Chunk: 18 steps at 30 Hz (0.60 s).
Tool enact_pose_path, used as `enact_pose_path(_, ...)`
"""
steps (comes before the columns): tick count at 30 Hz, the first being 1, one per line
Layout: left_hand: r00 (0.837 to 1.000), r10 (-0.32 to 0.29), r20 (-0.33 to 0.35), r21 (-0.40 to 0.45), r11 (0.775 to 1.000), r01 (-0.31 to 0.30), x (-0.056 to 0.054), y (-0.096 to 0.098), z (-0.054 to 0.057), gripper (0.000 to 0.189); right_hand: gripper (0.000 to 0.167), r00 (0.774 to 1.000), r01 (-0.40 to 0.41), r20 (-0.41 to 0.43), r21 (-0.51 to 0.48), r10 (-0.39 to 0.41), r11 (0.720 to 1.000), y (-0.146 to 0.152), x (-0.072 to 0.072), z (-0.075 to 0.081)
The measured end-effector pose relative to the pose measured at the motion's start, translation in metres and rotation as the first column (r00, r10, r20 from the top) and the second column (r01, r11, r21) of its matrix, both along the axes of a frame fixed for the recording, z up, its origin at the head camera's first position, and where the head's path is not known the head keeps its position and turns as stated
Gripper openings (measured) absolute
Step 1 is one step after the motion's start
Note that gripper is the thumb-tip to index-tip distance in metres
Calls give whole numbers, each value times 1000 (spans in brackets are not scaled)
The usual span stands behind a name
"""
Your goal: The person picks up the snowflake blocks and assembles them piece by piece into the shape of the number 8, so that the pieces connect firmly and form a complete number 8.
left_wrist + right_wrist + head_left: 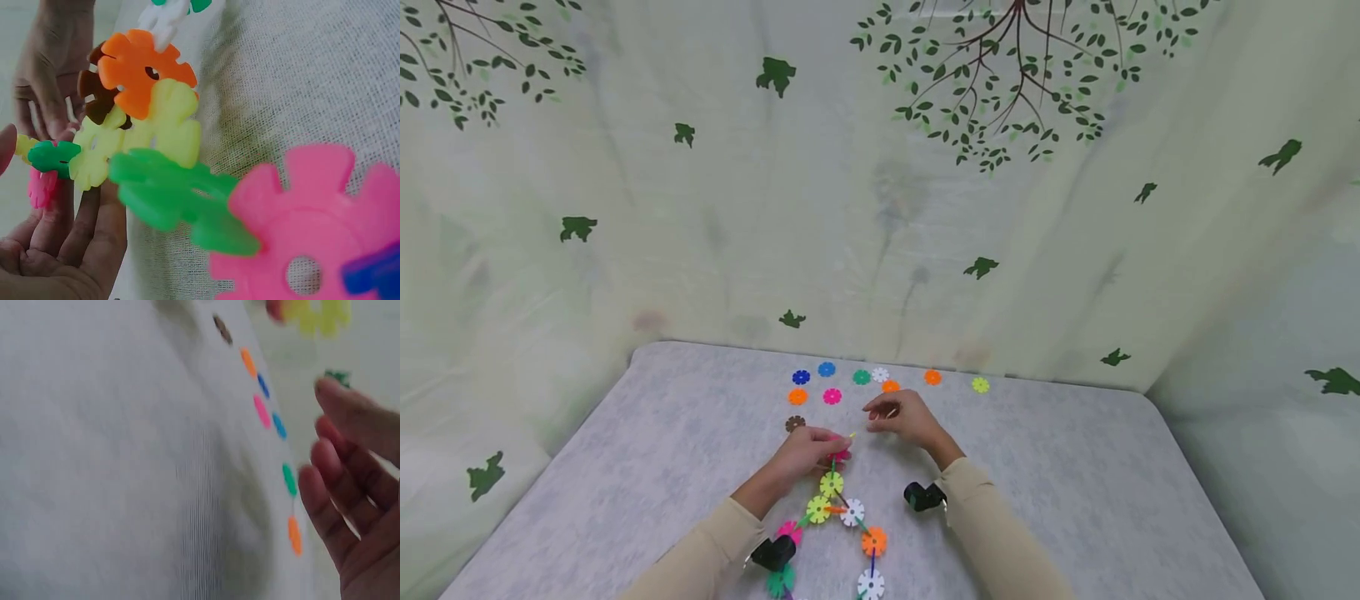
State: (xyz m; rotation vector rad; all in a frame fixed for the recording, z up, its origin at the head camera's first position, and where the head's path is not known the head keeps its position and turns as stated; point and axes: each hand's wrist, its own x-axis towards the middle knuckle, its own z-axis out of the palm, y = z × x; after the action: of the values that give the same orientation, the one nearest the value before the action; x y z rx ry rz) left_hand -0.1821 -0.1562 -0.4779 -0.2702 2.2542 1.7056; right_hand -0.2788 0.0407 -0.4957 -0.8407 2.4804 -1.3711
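Observation:
Slotted plastic snowflake discs are joined into a branching chain, with yellow (831, 483), white (852, 512) and orange (874, 542) ones among them. At the far end of this chain, my left hand (805, 457) pinches a pink disc (41, 187), to which a yellow disc (25, 147) and a green disc (54, 156) sit close. The fingers cover part of that joint. My right hand (910, 417) hovers just right of the chain's end, its fingers loosely bent and apart. In the right wrist view nothing lies between its fingers, and a blurred yellow disc (315, 315) appears beyond them.
Loose discs lie along the table's back edge: blue (801, 377), pink (832, 397), green (861, 377), orange (932, 377) and yellow (981, 385) among them. A brown disc (794, 424) is beside my left hand. Behind the grey table (1075, 483) hangs a leaf-patterned curtain (850, 208).

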Motion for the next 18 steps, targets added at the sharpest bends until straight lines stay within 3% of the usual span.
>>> enact_pose_path(2,1000,-3,12,40,999,2,-1,-2,-1,31,23,990,139,26,18,-139,990,6,-10,-5)
enact_pose_path(4,1000,-5,25,70,998,3,0,-4,-4,33,24,962,263,62,40,-265,964,11,-18,-11)
enact_pose_path(7,999,-11,36,109,994,7,1,-7,-7,35,30,921,360,122,92,-370,928,14,-27,-17)
enact_pose_path(11,999,-17,32,169,986,11,0,-11,-7,35,38,910,363,155,155,-386,919,11,-36,-16)
enact_pose_path(18,994,89,70,236,966,-103,1,-15,-8,33,36,922,330,80,349,-379,877,0,-51,-10)
